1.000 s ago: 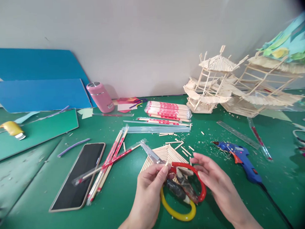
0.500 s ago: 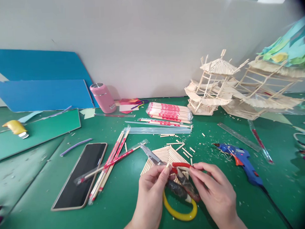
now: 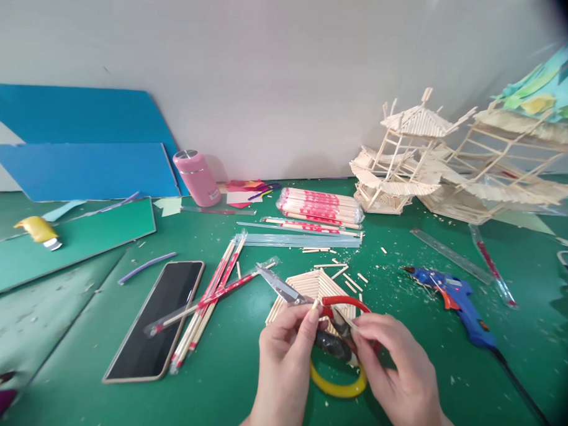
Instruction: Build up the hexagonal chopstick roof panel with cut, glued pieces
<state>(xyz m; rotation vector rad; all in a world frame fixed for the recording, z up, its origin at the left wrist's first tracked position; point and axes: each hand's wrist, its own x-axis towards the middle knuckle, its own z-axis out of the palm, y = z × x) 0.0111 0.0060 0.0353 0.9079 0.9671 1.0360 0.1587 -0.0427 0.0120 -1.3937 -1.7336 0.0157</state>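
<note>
Scissors (image 3: pixel 291 295), their red handle (image 3: pixel 345 300) and yellow handle (image 3: pixel 339 390) toward the person, lie beneath the two hands, blades pointing to eleven o'clock over a many-sided panel (image 3: pixel 334 290) of pale sticks. The hands mark the clock's centre. The left hand (image 3: pixel 286 353) pinches a short stick (image 3: pixel 316 304) between thumb and forefinger. The right hand (image 3: pixel 401 358) has thumb and fingertips drawn close; whether they grip a thin sliver or the red handle cannot be told. Careful work here probably means steadying the stick near its tip, keeping skin off the blades and pressing lightly, since thin wood may split.

Stick offcuts (image 3: pixel 362 277) litter the green table (image 3: pixel 76 400). At nine o'clock lies a phone (image 3: pixel 149 348), crossed by a wrapped stick (image 3: pixel 176 316); at half past two, a blue glue gun (image 3: pixel 457 289). Farther back stand a pink bottle (image 3: pixel 198 180) at half past ten and stick-built models (image 3: pixel 414 123) at one, before a plain pale wall (image 3: pixel 242 84).
</note>
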